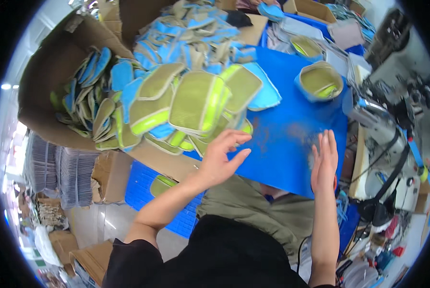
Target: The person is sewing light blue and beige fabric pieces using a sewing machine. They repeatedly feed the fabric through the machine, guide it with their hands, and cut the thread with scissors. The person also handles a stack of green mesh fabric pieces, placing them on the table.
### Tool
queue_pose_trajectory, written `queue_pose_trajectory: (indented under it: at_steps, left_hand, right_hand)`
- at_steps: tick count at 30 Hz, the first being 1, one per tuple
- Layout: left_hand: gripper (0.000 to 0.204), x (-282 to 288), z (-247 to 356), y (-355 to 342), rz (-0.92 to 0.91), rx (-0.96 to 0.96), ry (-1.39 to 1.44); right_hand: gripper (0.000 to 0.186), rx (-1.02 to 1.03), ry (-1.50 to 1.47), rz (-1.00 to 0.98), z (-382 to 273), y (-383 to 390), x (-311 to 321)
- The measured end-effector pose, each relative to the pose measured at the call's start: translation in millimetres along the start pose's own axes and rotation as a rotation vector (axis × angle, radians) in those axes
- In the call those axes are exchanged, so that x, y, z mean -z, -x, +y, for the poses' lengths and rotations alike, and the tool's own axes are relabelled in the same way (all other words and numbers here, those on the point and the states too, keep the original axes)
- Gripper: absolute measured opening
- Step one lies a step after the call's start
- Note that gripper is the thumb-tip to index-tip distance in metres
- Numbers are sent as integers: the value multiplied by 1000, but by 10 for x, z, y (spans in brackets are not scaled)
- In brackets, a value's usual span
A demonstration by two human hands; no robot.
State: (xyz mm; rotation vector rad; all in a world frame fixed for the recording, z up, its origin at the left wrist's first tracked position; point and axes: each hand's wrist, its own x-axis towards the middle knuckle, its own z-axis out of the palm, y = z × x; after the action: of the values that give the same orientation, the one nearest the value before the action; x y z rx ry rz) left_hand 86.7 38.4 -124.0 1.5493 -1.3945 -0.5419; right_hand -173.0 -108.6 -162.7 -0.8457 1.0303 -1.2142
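Note:
My left hand [222, 156] hovers by the near edge of a pile of flat fabric pieces, thumb apart from its curved fingers and nothing between them. The closest pieces are olive mesh panels [196, 101] with bright green bands and pale edging; some show blue fabric. My right hand [326, 161] is held over the right side of the blue work surface [277, 144], fingers stretched out and holding nothing. Farther back on that surface stands an open, rounded pouch [319, 81] with an olive mesh inside and a blue outside. Another similar pouch [306, 48] lies behind it.
A cardboard box [47, 91] full of such pieces tilts at the left, beside a large heap of blue and beige pieces [186, 33]. A sewing machine [378, 113] stands at the right. Below left are a blue plastic crate [140, 185] and bundled grey sheets [75, 177].

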Motion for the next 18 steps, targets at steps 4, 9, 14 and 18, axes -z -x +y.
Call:
queue_pose_trajectory:
  at_steps: [4,9,14,18]
  left_hand:
    - [27,548,-107,-376,156,-89,-287]
    - [17,1643,-851,-1331,464,-26,-484]
    - [37,1619,-1151,-2187,161,196,-1021]
    - [41,1280,-1376,-2568,-70,256,-1299]
  right_hand:
    - [55,26,221,-139,26,303,97]
    - [44,152,445,-179,99,422,663]
    - [36,242,531,-106,195,529,1019]
    - [32,247,570,-97,93,625,912]
